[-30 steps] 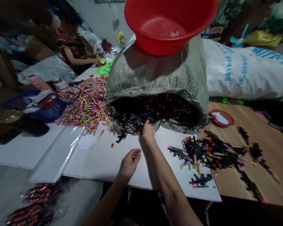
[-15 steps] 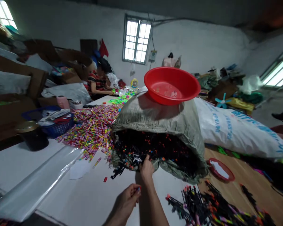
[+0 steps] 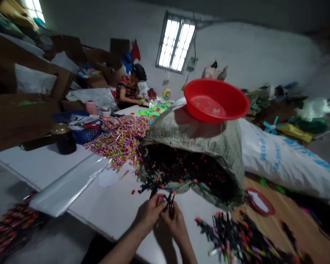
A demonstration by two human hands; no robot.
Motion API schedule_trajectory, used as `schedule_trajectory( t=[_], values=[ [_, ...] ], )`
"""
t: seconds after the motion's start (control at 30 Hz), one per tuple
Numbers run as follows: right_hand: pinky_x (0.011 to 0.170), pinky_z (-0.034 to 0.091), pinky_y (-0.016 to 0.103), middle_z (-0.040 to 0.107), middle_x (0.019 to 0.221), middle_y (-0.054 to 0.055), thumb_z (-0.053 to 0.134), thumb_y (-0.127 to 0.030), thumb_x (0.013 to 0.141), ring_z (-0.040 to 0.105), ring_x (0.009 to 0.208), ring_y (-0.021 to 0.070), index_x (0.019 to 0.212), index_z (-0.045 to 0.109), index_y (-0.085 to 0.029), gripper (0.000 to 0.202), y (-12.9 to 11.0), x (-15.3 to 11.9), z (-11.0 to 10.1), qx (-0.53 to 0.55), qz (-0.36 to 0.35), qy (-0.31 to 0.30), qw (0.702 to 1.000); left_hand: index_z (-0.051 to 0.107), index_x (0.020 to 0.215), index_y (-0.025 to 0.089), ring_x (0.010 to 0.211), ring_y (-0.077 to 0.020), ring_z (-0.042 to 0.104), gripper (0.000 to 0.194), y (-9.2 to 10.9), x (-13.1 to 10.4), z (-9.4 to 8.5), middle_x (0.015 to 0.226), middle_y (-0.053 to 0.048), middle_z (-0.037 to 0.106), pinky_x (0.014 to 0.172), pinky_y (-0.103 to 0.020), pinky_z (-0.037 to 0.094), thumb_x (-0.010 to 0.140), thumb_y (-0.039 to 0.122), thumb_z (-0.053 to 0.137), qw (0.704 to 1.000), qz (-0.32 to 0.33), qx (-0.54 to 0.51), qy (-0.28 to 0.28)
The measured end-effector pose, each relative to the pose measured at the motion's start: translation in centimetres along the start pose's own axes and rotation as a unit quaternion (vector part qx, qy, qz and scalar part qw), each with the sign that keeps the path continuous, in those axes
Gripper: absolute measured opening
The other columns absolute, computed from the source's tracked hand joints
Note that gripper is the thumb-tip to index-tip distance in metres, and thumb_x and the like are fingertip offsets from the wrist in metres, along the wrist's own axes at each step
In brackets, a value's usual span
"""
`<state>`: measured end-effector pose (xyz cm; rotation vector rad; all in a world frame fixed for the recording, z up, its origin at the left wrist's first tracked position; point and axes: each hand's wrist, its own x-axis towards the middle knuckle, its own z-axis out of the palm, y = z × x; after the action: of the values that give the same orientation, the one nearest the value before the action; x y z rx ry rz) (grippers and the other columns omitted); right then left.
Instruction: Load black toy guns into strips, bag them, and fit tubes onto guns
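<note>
My right hand [image 3: 177,222] is closed on a small black toy gun [image 3: 170,200], held upright over the white table. Close against it, my left hand [image 3: 150,212] pinches a small pinkish-red piece [image 3: 161,198], partly hidden by the fingers. Both hands are almost touching in front of the mouth of a grey-green woven sack [image 3: 192,134]. Inside the sack lies a dark heap of black toy guns [image 3: 181,165] with orange bits, some spilling out at its left corner. A pile of black toy guns with coloured tubes [image 3: 231,234] lies to the right of my hands.
A red basin [image 3: 217,101] rests on the sack. Small colourful tubes [image 3: 123,141] are heaped to the left, near a blue basket [image 3: 86,134], a dark jar [image 3: 63,139] and plastic film [image 3: 68,183]. A red plate [image 3: 269,209] lies right. A person [image 3: 126,90] sits farther back.
My right hand has come back from the sack's opening with a black toy gun and met my left hand. The view has turned left and tilted.
</note>
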<state>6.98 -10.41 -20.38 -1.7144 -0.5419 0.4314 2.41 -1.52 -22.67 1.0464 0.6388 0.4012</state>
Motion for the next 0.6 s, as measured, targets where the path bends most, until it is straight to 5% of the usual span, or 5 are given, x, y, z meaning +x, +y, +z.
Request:
schedule_trajectory(
  t=[0.07,0.2,0.47,0.6],
  values=[
    [0.056,0.051,0.032,0.066,0.063,-0.001,0.069,-0.047,0.056,0.060,0.058,0.0193,0.073,0.062,-0.024,0.029,-2.1,-0.1,-0.7,0.010,-0.001,0.006,1.000,0.066,0.088,0.018,0.074,-0.0136,0.055,0.032,1.1,-0.5,-0.4,0.076,0.001,0.062,0.071,-0.024,0.043,0.062,0.035,0.074,0.996,0.061,0.064,-0.003],
    [0.047,0.045,0.025,0.059,0.053,-0.002,0.069,-0.049,0.060,0.054,0.049,0.0136,0.068,0.060,-0.018,0.033,-4.1,-1.0,-2.1,0.042,0.024,0.107,0.993,0.064,0.108,0.017,0.063,-0.0105,0.047,0.041,2.7,-1.6,-1.3,0.084,-0.003,0.063,0.060,-0.022,0.040,0.078,0.043,0.057,0.990,0.071,0.114,-0.036],
    [0.053,0.051,0.028,0.069,0.065,0.003,0.072,-0.045,0.057,0.064,0.058,0.0179,0.075,0.063,-0.017,0.035,-3.7,-4.0,-1.1,0.127,0.068,0.162,0.976,0.066,0.115,0.020,0.084,-0.0167,0.057,0.042,2.8,-4.5,-1.3,0.105,-0.007,0.064,0.076,-0.028,0.047,0.084,0.046,0.052,0.958,0.140,0.212,-0.133],
    [0.058,0.054,0.029,0.072,0.068,0.004,0.073,-0.042,0.060,0.067,0.061,0.0190,0.079,0.064,-0.017,0.033,-3.5,-4.3,-1.8,0.098,0.047,0.170,0.980,0.064,0.117,0.018,0.086,-0.0193,0.060,0.047,2.8,-4.7,-0.8,0.101,-0.008,0.067,0.078,-0.030,0.049,0.084,0.049,0.051,0.956,0.113,0.224,-0.153]
  ],
)
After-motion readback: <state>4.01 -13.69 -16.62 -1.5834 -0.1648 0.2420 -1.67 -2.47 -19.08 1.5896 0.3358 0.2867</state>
